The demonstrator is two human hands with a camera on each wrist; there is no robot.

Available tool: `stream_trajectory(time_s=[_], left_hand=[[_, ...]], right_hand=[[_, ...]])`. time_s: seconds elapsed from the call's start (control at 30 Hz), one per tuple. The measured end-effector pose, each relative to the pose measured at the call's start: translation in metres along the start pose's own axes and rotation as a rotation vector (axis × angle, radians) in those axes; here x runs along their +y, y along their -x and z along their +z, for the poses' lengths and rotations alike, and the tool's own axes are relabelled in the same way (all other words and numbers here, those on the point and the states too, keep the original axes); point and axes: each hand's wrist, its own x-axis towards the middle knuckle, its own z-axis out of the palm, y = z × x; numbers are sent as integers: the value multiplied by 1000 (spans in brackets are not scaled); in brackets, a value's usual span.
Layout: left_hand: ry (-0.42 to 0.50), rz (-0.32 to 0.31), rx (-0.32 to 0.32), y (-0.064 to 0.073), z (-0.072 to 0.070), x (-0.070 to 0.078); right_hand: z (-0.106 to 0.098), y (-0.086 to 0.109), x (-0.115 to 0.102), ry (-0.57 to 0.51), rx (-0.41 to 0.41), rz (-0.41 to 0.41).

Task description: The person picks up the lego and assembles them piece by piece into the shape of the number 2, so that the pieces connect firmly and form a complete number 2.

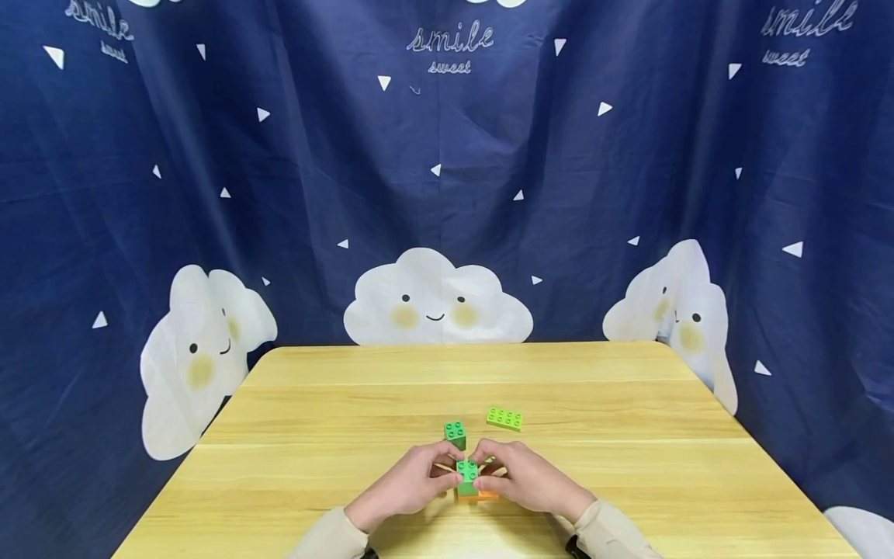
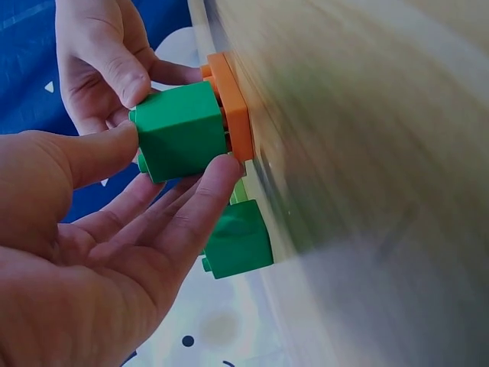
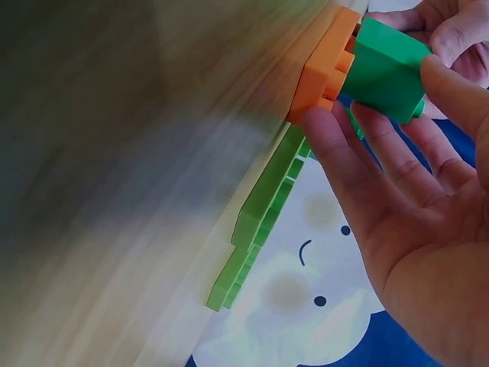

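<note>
A green block (image 1: 467,487) sits between both hands, on an orange brick (image 2: 235,107); the left hand (image 1: 415,483) pinches it, and the right hand (image 1: 527,475) grips it too, forefinger against the orange. Beyond the fingertips, a second green block (image 1: 455,432) and a lime plate (image 1: 504,420) lie on the wood-grain table (image 1: 314,435), before a navy cloud-print curtain (image 1: 314,155). The right hand partly hides the orange brick; the sleeves (image 1: 331,537) are cut off.

The bricks (image 2: 183,134) look smooth plastic, the table (image 1: 314,411) wooden.
</note>
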Motion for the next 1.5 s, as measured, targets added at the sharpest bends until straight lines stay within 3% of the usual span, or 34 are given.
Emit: stream_trajectory(time_s=[0.37, 1.5], left_hand=[[-49, 33, -6, 2, 0, 3], [5, 28, 2, 2, 0, 1]], right_hand=[[-1, 0, -3, 12, 5, -1], [1, -2, -3, 54, 27, 7]])
